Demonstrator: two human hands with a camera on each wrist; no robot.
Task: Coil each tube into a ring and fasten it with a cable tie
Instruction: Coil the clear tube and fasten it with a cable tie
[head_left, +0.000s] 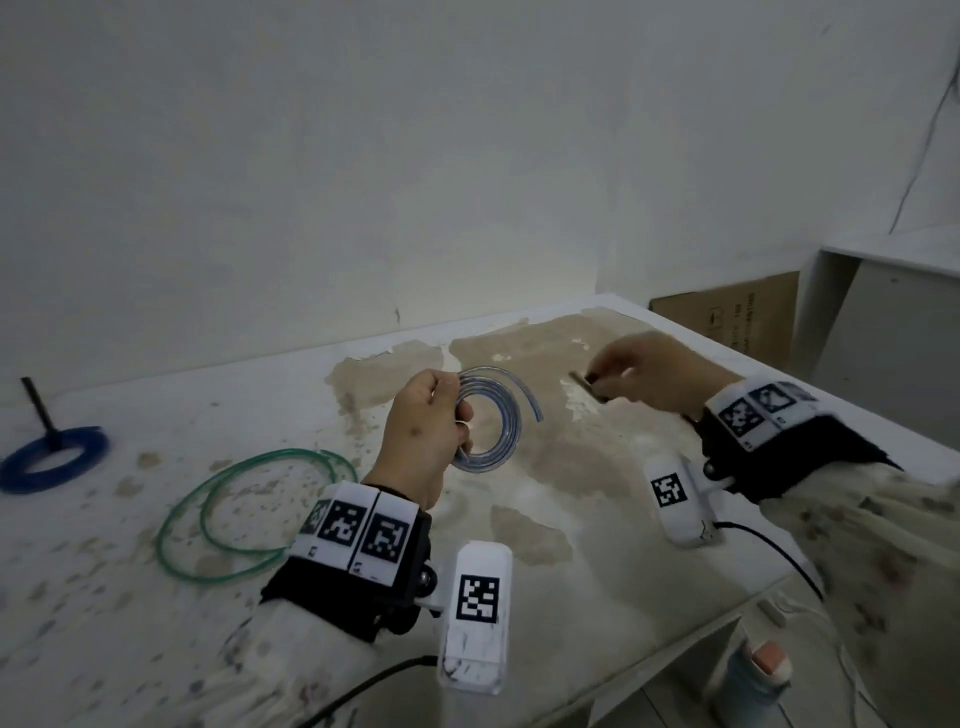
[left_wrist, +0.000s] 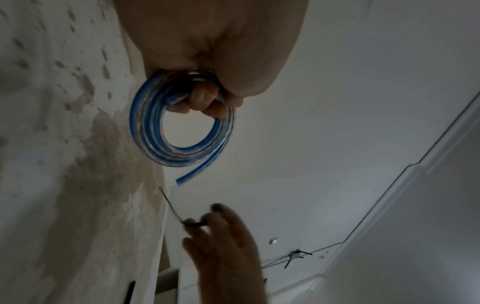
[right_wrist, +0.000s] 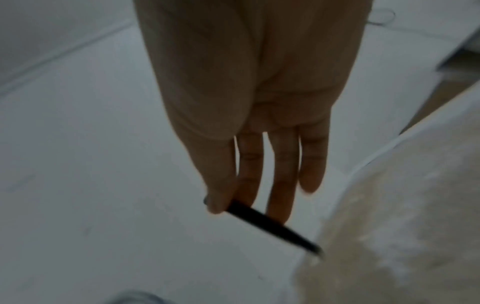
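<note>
Gripping the coiled clear-blue tube (head_left: 485, 423) above the desk (head_left: 597, 561), the left hand (head_left: 423, 436) clamps its turns; the right hand (head_left: 657, 376) pinches a black cable tie (head_left: 587, 385) just right. Slackening fingers could let the free tail spring the coil open.

Clear, green and blue tubes on a worn white table

The coil (head_left: 488, 421) is clear with a blue stripe; the tie (head_left: 586, 385) is black. The loose tube (head_left: 249, 512) is green, the ring (head_left: 52, 460) solid blue with a black tie (head_left: 39, 410). The table (head_left: 130, 597) is white, blotched tan; the wrist tags (head_left: 358, 532) are black-and-white squares.
</note>
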